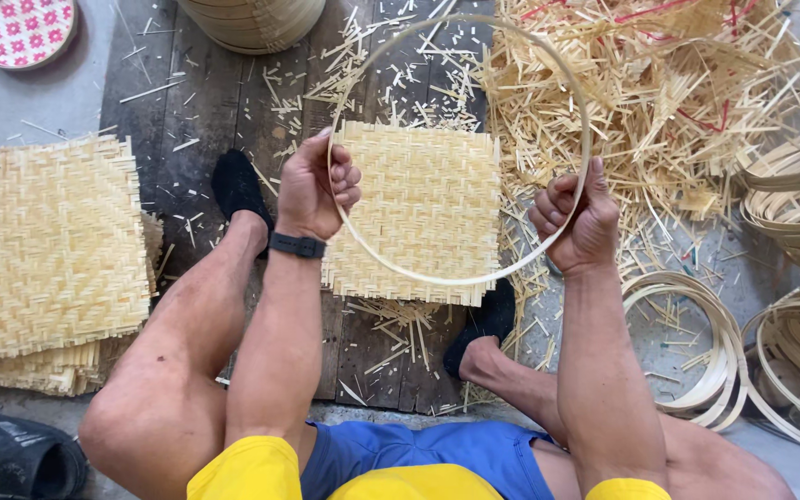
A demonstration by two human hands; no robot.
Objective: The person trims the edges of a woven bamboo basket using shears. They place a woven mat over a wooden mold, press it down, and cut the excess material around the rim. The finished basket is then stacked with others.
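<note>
over the mat (428, 208): we hold the hoop (460, 148), left hand (312, 190) and right hand (581, 222) both closed on its rim.
risk: thin hoop could warp or slip off-centre if we squeeze unevenly; scraps (659, 93) may snag.

I see no packages, labels, signs or screens anywhere around me here.
</note>
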